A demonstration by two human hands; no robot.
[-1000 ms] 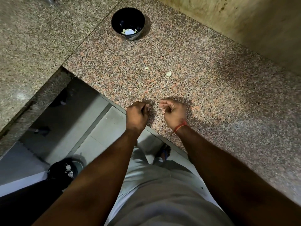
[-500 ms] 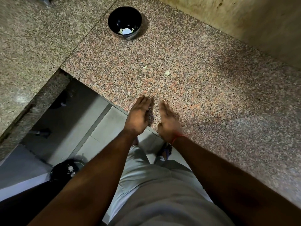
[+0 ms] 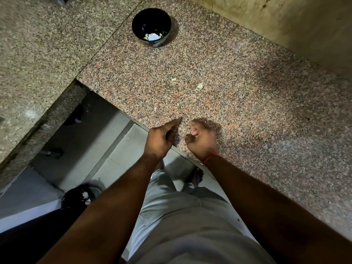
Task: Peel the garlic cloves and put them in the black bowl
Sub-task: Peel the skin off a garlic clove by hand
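Counter [image 3: 247, 121]: speckled granite slab filling the frame from 11 o'clock round to 4 o'clock; its near edge runs diagonally from 9 o'clock toward 5 o'clock, with grey floor tiles below it.
Wall [image 3: 295, 25]: stained tan surface along the counter's far side at 1 o'clock.
Bin [image 3: 78, 197]: dark, on the floor at 8 o'clock, with pale scraps inside.
Black bowl [image 3: 151, 27]: at 12 o'clock on the counter, well apart from both hands, with a few pale peeled cloves [image 3: 153, 36] in its bottom.
Open room: bare granite lies between the bowl and the hands, apart from the scraps.
Left hand [image 3: 162, 140]: at the counter's near edge, fingers loosely curled, forefinger reaching forward; whether it holds anything cannot be told.
Right hand [image 3: 202, 139]: just beside the left, over the counter, fingers curled into the palm; any clove inside is hidden. A red thread [image 3: 210, 158] circles its wrist.
Scraps: one pale bit [image 3: 199, 86] and a smaller bit [image 3: 173, 79] lie between hands and bowl.
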